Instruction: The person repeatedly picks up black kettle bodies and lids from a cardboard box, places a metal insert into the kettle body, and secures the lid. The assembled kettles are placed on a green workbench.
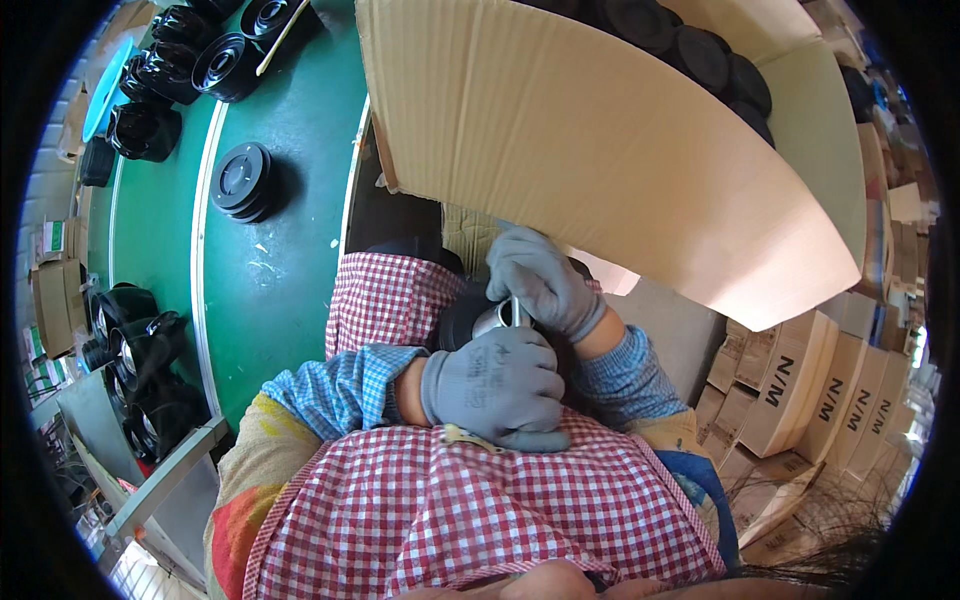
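A black round part (458, 316) rests in my lap, with a shiny silver metal piece (487, 321) at its middle. My left hand (495, 388), in a grey glove, is closed just in front of that metal; what its curled fingers hold is hidden. A little beyond, my grey-gloved right hand (545, 282) is closed over the far side of the part. A thin pale strip (516, 310) shows between the two hands, and I cannot tell which one grips it. Something small and yellowish (465, 437) pokes out below the left wrist.
On the green workbench (280, 260) to the left stands a stack of black discs (243, 182). Several black round housings (225, 68) crowd its far end. A large open carton (600, 130) with black round parts (700, 60) leans in ahead. Stacked cardboard boxes (790, 385) fill the right.
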The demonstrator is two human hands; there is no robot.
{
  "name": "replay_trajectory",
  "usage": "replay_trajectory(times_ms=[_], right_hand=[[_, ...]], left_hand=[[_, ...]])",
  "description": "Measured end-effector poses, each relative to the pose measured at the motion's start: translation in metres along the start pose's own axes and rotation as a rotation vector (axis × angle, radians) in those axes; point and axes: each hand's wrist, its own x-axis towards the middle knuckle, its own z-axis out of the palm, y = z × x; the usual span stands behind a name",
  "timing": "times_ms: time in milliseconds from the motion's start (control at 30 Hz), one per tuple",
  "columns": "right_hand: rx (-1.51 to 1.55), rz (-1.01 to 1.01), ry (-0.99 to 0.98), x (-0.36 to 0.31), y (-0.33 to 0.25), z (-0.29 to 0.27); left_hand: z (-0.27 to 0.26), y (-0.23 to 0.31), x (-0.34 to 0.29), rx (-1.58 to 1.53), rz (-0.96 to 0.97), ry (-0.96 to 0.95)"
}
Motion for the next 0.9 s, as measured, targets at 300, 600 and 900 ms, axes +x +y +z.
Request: replay_trajectory(times_ms=[300, 600, 900], right_hand=[[-0.665, 0.276, 0.012, -0.053, -0.077, -0.023], [-0.169, 0.377, 0.248, -0.071, -0.014, -0.019], [0.283, 0.726, 0.580, -0.113, -0.039, 0.000]], left_hand=[[-0.035, -0.033, -0.039, -0.952, 0.064, 0.155], [-0.077, 0.012, -0.093, 0.099, -0.596, 0.445], [0.015, 0.056, -0.158, 0.845, -0.837, -0.208]])
